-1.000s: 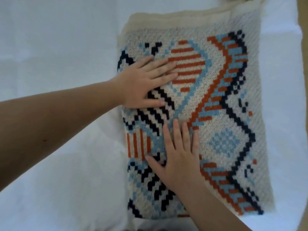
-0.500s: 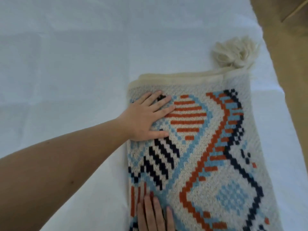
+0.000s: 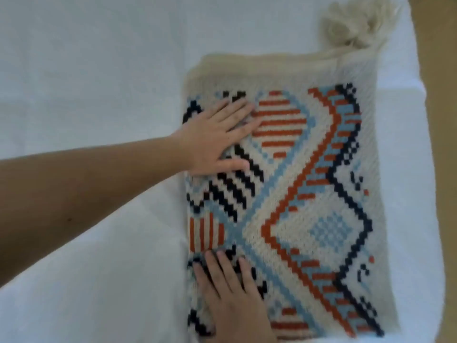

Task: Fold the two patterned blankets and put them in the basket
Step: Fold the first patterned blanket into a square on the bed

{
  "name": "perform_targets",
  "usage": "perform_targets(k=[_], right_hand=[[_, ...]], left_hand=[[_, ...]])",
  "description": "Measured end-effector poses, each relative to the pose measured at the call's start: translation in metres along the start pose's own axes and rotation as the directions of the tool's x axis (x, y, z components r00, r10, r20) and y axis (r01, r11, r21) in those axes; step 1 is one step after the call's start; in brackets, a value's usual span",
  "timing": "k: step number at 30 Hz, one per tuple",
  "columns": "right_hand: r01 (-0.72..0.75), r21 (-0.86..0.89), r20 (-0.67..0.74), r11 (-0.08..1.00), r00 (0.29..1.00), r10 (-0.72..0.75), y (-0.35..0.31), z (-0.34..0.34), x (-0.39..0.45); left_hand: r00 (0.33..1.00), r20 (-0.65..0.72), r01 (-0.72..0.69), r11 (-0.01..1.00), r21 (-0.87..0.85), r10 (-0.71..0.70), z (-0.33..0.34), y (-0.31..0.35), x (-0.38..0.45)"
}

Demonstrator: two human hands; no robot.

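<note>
- A white cloth-covered surface (image 3: 86, 58) fills the left and far part of the view; whether it is a bed or a table cannot be told.
- A bare forearm (image 3: 86, 189) reaches in from the left edge and runs rightward across the white surface.
- The left hand (image 3: 212, 139) lies palm down on the far-left part of the blanket, fingers straight and slightly spread, thumb pointing right along the fabric; it holds nothing.
- The right hand (image 3: 230, 295) comes in from the near edge and lies flat on the near-left part of the blanket, fingers straight and pointing away from the person, close together; it also holds nothing.
- The patterned blanket (image 3: 309, 206) lies folded into a rectangle on the right half of the white surface, flat, with several layers showing at its far edge.
- Its knit is cream with orange stripes, light-blue diagonal bands and dark navy stepped lines; a light-blue checked diamond sits right of centre.
- A plain cream border (image 3: 272, 63) runs along the far edge of the blanket.
- A cream tassel (image 3: 358, 26) sticks out from the far-right corner of the blanket and rests on the white surface.
- A brown strip of floor (image 3: 440, 120) shows along the right edge of the view, beyond the white surface.
</note>
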State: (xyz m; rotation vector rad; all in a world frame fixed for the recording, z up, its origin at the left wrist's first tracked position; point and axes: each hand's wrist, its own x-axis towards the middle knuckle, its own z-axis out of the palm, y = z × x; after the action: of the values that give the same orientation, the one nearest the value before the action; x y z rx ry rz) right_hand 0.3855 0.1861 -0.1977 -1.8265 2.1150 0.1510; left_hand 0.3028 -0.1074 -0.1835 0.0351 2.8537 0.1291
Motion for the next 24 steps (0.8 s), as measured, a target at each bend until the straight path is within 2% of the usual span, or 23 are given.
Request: perform_targets(k=[2, 3, 5, 8, 13, 18, 24], right_hand=[[0.006, 0.081, 0.021, 0.997, 1.0, -0.008, 0.002, -0.009, -0.008], [0.022, 0.154, 0.076, 0.988, 0.997, -0.034, -0.001, -0.012, -0.017], [0.001, 0.189, 0.119, 0.982, 0.993, -0.024, -0.003, -0.012, -0.025], [0.001, 0.165, 0.068, 0.986, 0.998, -0.012, 0.003, -0.012, -0.032], [-0.033, 0.23, 0.137, 0.973, 0.991, 0.001, 0.007, -0.014, -0.032], [-0.033, 0.228, 0.096, 0.973, 0.995, 0.011, 0.008, -0.016, -0.032], [0.028, 0.14, 0.147, 0.99, 0.988, -0.049, 0.018, -0.015, -0.039]], left_hand=[[0.998, 0.043, -0.036, 0.999, -0.03, 0.037, -0.006, 0.014, -0.013], [0.997, 0.051, -0.063, 0.997, -0.052, 0.066, -0.003, 0.02, -0.023], [0.99, 0.023, -0.14, 0.987, -0.078, 0.142, 0.013, 0.031, -0.044], [0.968, 0.023, -0.244, 0.963, -0.116, 0.248, 0.029, 0.058, -0.09], [0.952, 0.085, -0.263, 0.928, -0.263, 0.294, 0.045, 0.091, -0.134], [0.927, 0.046, -0.346, 0.897, -0.276, 0.372, 0.052, 0.101, -0.154], [0.924, 0.011, -0.366, 0.893, -0.263, 0.382, 0.066, 0.116, -0.173]])
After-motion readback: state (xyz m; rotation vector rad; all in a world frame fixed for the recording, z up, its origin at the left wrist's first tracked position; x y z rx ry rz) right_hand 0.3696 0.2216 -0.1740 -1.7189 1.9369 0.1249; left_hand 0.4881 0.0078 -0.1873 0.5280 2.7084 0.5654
